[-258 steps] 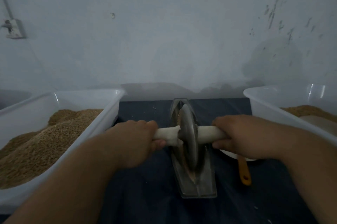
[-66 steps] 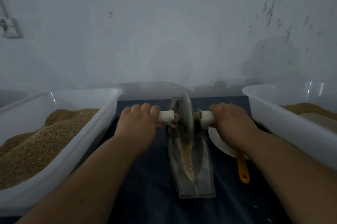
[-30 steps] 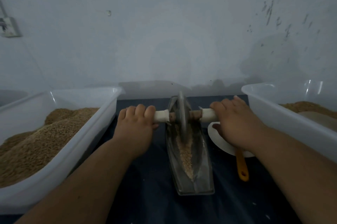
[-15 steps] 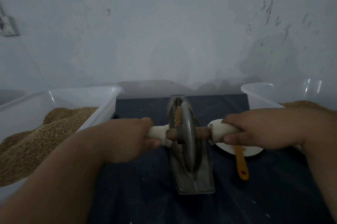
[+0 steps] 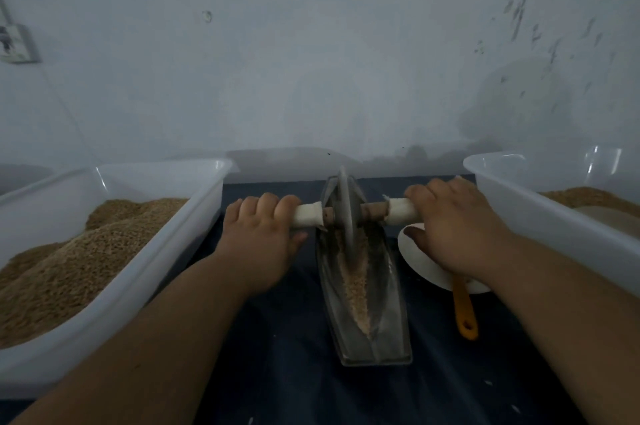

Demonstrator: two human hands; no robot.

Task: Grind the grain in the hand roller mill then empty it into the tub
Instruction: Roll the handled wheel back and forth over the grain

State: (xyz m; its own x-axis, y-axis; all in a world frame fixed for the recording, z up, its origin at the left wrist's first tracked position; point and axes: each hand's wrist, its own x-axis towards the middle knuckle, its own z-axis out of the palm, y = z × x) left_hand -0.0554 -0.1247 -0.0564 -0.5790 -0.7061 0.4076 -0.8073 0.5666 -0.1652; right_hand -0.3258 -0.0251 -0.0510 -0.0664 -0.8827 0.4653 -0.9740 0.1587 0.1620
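Two-handed grip on the roller axle, wheel set at the far end of the trough

At centre frame the left hand [image 5: 258, 237] and right hand [image 5: 453, 230] each wrap curled fingers round a white-bound handle [image 5: 306, 215] on either side of the metal wheel [image 5: 344, 213]; this even hold appears meant to stand the disc upright and press it squarely into the boat-shaped trough [image 5: 367, 331]. The grain [image 5: 356, 282] lies along the trough groove, below and nearer than the wheel, partly crushed by the look of it. A tub [image 5: 166, 268] at the left edge and a second tub [image 5: 540, 216] at the right edge flank the mill within reach for emptying; which one receives the load cannot be told. A scoop [image 5: 464, 313] lies just right of the trough, partly under the right hand
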